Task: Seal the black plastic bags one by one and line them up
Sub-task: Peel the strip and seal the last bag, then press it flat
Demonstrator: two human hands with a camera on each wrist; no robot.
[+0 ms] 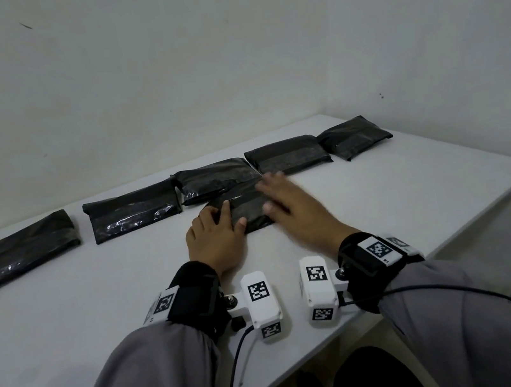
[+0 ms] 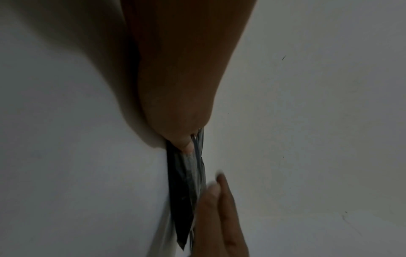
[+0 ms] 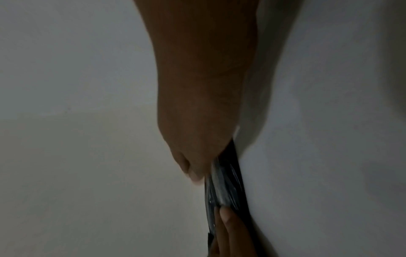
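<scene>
On the white table [image 1: 399, 204] a black plastic bag [image 1: 246, 206] lies flat at the centre, just in front of a row of bags. My left hand [image 1: 229, 216] presses its left end with straight fingers, thumb on top. My right hand [image 1: 270, 191] lies flat across its right part, slightly blurred. In the left wrist view the left hand [image 2: 175, 95] bears on the bag [image 2: 186, 173], with the right hand's fingers [image 2: 219, 200] opposite. The right wrist view shows the right hand [image 3: 197, 121] on the bag [image 3: 226, 182].
Several other black bags lie in a row along the back: far left [image 1: 19, 254], left [image 1: 133, 209], middle [image 1: 211, 177], right [image 1: 288, 154] and far right [image 1: 354, 137]. A pale wall rises close behind. The table's edge runs diagonally at the right front.
</scene>
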